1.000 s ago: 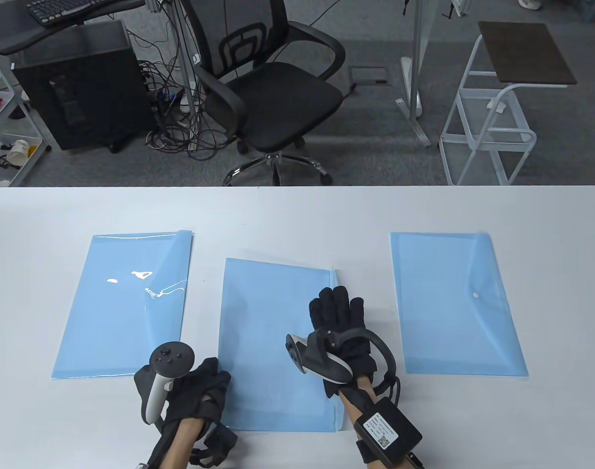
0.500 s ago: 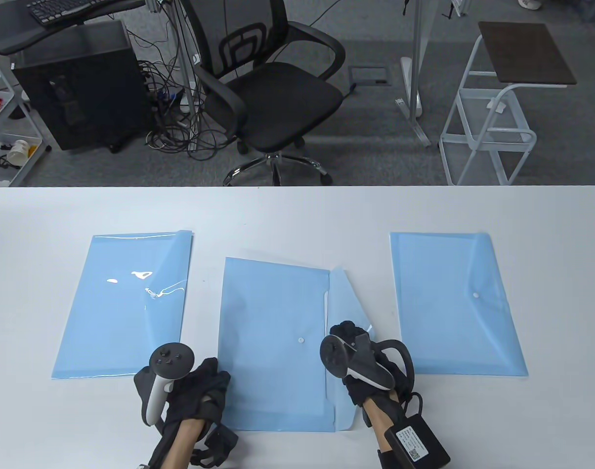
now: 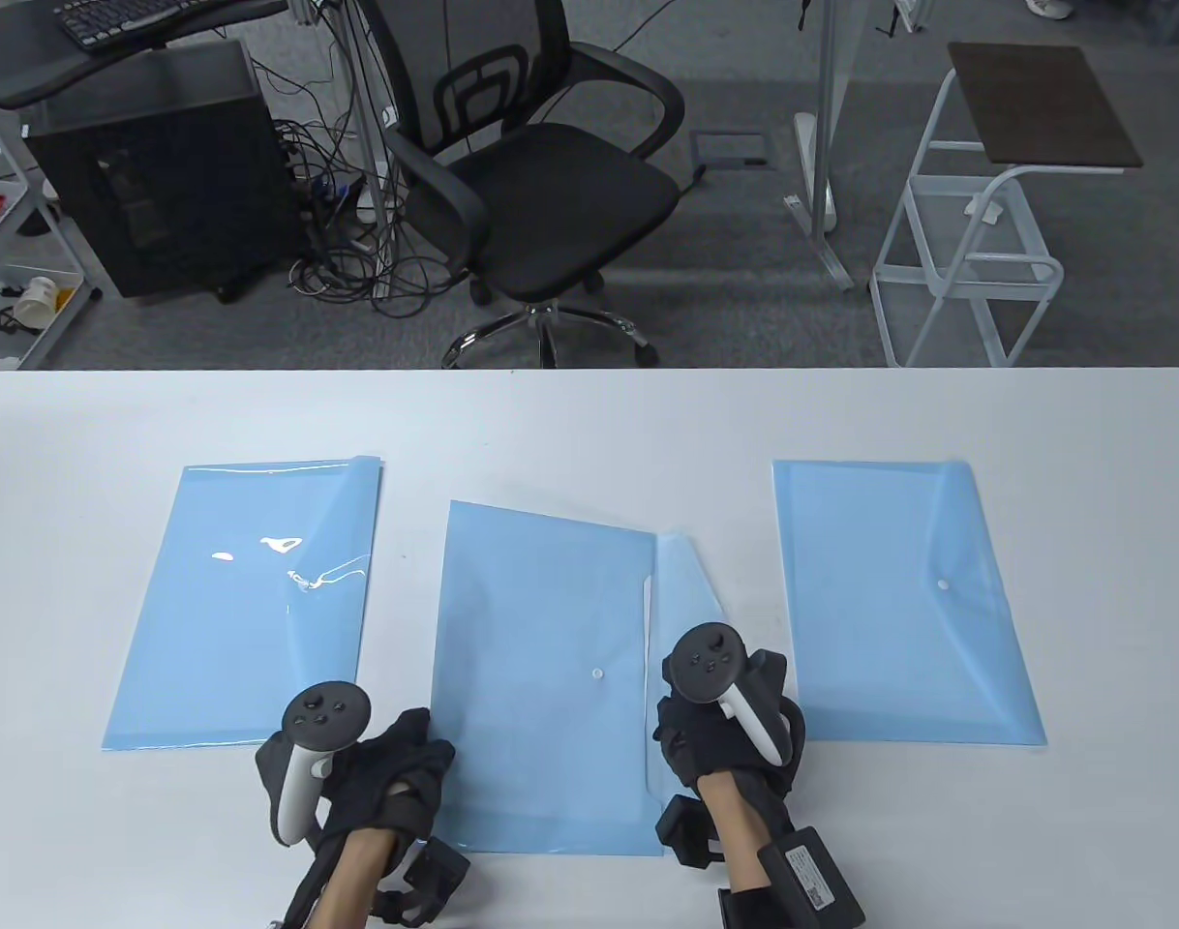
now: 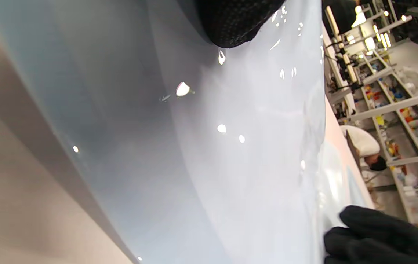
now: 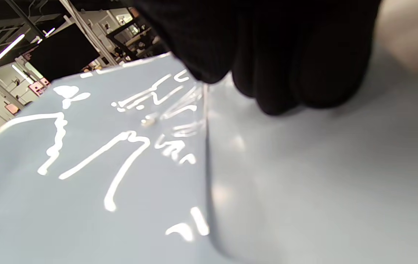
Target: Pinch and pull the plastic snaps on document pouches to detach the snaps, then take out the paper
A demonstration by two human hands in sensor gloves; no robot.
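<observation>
Swung open since a second ago, the flap of the middle translucent blue plastic document pouch (image 3: 541, 677) on the white worktop (image 3: 589, 416) lies under the right hand (image 3: 720, 726), grip unclear, while the relaxed left hand (image 3: 386, 774) pins this thin, slippery, floppy pouch's corner.

No readable txt anywhere. White label w/ QR-type code (image 3: 813, 882) is sitting on black box strapped to right forearm, print too small to read. Nothing showing on pouches.
</observation>
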